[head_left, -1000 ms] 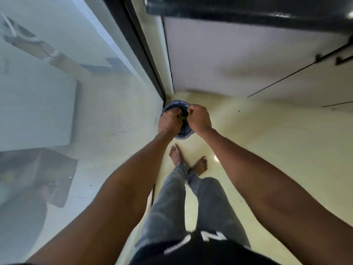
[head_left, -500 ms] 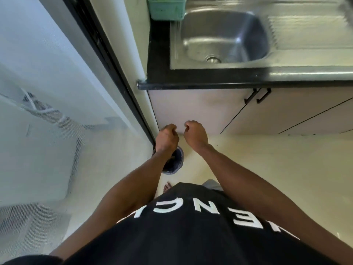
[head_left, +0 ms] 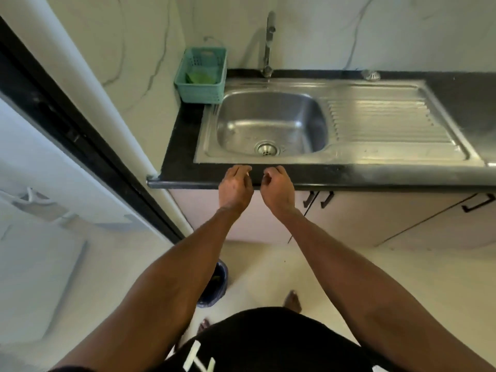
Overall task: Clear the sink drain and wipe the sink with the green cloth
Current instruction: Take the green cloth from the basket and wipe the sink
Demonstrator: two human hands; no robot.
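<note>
Hovering at the sink's front edge, left hand & right hand w/ loosely curled fingers, holding nothing. Drain sits at sink's near side. Green cloth in basket just left of sink, by tap.

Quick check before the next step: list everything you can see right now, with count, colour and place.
sink: one, steel, set in the counter, drainboard on its right
drain strainer: one, steel, basin floor, near edge
tap: one, steel, behind the basin
basket: one, teal, counter corner left of the sink
green cloth: one, inside the basket
counter: one, black
cabinet handles: three seen, black, below the counter
bin: one, blue, on the floor
left hand: loosely curled, empty, at the counter edge
right hand: same, beside it
</note>
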